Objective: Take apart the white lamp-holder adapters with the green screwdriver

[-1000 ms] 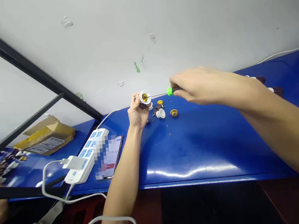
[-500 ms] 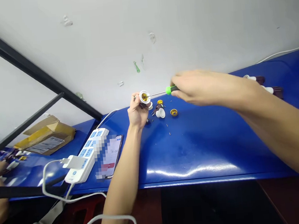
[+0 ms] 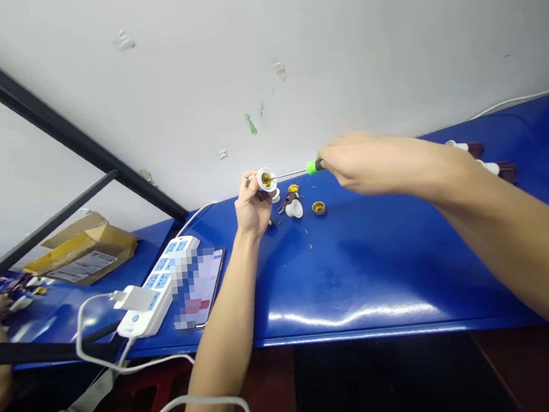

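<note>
Head view: holding a lamp socket (image 3: 267,179) in the curled left hand (image 3: 251,209) above the table (image 3: 368,268), reaching inside with a screwdriver (image 3: 310,167) clasped in the right hand (image 3: 354,161), seemingly midway through screw work, with a loose gold ring (image 3: 319,209) and white cup (image 3: 295,209) apparently left to fit.

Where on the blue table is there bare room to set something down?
Right of the gold threaded ring, between the right forearm and the table's front edge. Crowded: around the white socket shell beside the left hand, and at left, where power strip and smartphone lie.
</note>
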Available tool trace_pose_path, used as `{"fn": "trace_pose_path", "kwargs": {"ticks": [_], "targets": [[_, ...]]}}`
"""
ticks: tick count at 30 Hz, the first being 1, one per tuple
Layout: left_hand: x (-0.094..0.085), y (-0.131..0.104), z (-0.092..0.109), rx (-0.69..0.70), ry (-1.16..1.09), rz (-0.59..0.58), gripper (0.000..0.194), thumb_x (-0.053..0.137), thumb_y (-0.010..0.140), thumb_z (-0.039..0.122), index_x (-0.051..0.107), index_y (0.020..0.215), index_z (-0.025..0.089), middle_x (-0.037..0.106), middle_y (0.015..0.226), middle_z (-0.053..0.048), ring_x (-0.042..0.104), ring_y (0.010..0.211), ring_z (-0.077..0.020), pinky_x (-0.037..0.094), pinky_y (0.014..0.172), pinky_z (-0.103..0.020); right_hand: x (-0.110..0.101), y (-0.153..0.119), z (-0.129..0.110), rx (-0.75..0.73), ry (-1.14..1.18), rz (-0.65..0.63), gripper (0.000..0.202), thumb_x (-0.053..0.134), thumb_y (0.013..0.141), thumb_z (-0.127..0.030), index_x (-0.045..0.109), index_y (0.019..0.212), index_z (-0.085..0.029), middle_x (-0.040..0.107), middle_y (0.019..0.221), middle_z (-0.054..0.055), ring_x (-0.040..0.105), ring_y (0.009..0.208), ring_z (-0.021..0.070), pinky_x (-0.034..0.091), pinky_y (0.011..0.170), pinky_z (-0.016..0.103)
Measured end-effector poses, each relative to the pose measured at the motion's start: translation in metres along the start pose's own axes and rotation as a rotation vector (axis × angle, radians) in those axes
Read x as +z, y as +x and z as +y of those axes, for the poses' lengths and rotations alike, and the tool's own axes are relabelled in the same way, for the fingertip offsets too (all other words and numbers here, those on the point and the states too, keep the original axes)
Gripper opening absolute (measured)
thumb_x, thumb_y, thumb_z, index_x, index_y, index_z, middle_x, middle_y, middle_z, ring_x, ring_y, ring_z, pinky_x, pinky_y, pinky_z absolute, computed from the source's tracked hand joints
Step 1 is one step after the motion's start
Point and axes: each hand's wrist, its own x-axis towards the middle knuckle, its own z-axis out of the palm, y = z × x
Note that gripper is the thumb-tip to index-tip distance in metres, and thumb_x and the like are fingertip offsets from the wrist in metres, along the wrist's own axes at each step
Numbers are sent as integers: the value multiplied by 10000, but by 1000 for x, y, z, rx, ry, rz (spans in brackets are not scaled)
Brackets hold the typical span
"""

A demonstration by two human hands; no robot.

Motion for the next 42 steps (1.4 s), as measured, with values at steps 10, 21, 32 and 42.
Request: {"fn": "trace_pose_path", "kwargs": {"ticks": [10, 21, 32, 42], "targets": [[-2, 1, 0, 18, -7, -22, 203, 761, 887, 218, 591, 779, 191, 642, 781, 7, 583, 634, -85, 497, 580, -197, -8, -1, -3, 43, 50, -99, 207, 458, 989, -170, 645, 899, -168, 639, 808, 89, 494, 627, 171, 291, 599, 330], [0, 2, 0, 4, -7, 10, 214, 755, 915, 236, 590, 783, 198, 631, 784, 9, 582, 626, -83, 490, 585, -201, -1, 3, 0, 10, 55, -92, 223, 462, 993, -199, 671, 918, -180, 686, 843, 129, 573, 689, 220, 359, 640, 343], [2, 0, -2, -12, 2, -5, 212, 714, 934, 215, 583, 768, 192, 609, 757, 8, 564, 623, -87, 461, 579, -199, -5, 3, -3, 21, 48, -152, 283, 429, 1016, -211, 680, 891, -171, 689, 845, 119, 563, 675, 200, 359, 634, 339], [1, 0, -7, -31, 10, 5, 177, 742, 925, 214, 626, 793, 192, 593, 765, 8, 571, 635, -90, 485, 600, -207, -3, 3, 2, 52, 100, -50, 242, 494, 1009, -315, 696, 948, -196, 711, 819, 96, 588, 661, 201, 364, 613, 331]]}}
